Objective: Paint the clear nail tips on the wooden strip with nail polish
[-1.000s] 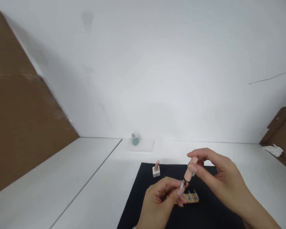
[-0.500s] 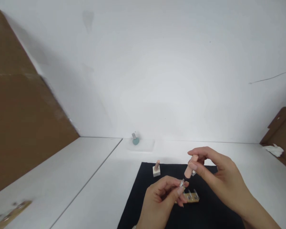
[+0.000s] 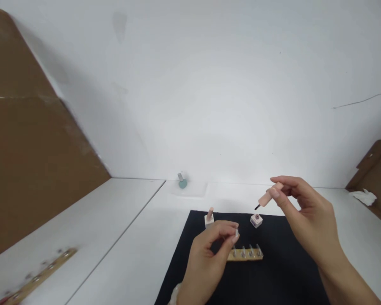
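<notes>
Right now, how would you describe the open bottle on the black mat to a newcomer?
On the black mat, near its far edge and just below the right hand, sits a small white square bottle. Unlike the similar bottle to its left, it has no peach cap, so its open neck shows.

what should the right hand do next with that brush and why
Probably lower the brush into the open square polish bottle to load it: the right hand grips the peach cap with the brush tip just above that bottle's mouth, while the left hand holds the clear nail tip ready.
</notes>
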The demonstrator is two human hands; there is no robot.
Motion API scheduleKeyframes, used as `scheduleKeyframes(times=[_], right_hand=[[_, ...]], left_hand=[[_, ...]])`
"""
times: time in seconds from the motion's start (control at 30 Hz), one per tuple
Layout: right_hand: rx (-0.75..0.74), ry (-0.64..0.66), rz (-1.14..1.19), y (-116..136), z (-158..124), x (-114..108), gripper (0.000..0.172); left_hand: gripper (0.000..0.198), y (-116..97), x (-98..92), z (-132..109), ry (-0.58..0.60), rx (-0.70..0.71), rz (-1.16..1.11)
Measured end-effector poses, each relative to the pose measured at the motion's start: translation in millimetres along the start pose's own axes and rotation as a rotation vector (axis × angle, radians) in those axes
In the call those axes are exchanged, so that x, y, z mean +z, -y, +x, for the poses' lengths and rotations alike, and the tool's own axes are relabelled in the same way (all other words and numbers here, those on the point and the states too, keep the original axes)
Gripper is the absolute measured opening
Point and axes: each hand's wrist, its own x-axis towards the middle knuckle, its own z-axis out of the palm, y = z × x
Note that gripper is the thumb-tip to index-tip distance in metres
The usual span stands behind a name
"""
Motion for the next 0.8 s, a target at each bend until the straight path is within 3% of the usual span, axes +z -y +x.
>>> scheduleKeyframes(times=[0.1, 0.33, 0.8], right_hand=[[0.007, -0.033, -0.016, 3, 2, -5, 0.008], [0.08, -0.14, -0.067, 5, 3, -20, 0.02], [0.036, -0.206, -0.034, 9, 2, -27, 0.02]], left_hand=[[0.015, 5, -4.9, -8, -0.015, -0.04, 0.118], [0.019, 45, -7.0, -29, -0.005, -0.355, 0.15], [0.02, 60, -0.4, -25, -0.045, -0.332, 0.207]])
